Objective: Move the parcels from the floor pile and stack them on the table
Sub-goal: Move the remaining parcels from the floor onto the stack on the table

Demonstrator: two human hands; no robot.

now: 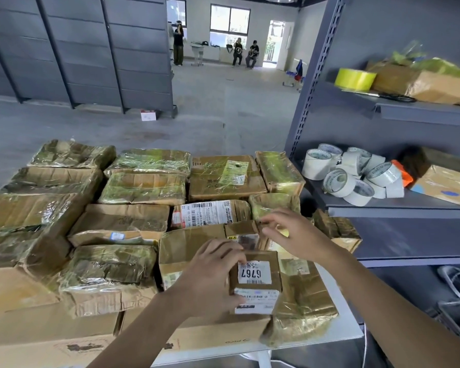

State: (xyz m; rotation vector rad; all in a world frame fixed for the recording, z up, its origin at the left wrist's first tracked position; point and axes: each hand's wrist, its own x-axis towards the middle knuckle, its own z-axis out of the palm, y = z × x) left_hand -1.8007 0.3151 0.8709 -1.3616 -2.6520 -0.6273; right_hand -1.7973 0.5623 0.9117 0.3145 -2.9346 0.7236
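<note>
Many brown cardboard parcels, most wrapped in clear tape, cover the white table (348, 332). My left hand (210, 280) grips a small brown box with a white label reading 6767 (255, 281), which sits on top of other parcels near the table's front right. My right hand (290, 235) hovers just behind it, fingers loosely curled, pinching or touching the edge of a small parcel (243, 231); whether it holds it is unclear. The floor pile is out of view.
A grey metal shelf unit (383, 208) stands right of the table, holding several white tape rolls (356, 176), a yellow tape roll (355, 78) and cardboard boxes. Grey shelving backs (91, 49) stand at left. Three people are far across the concrete floor.
</note>
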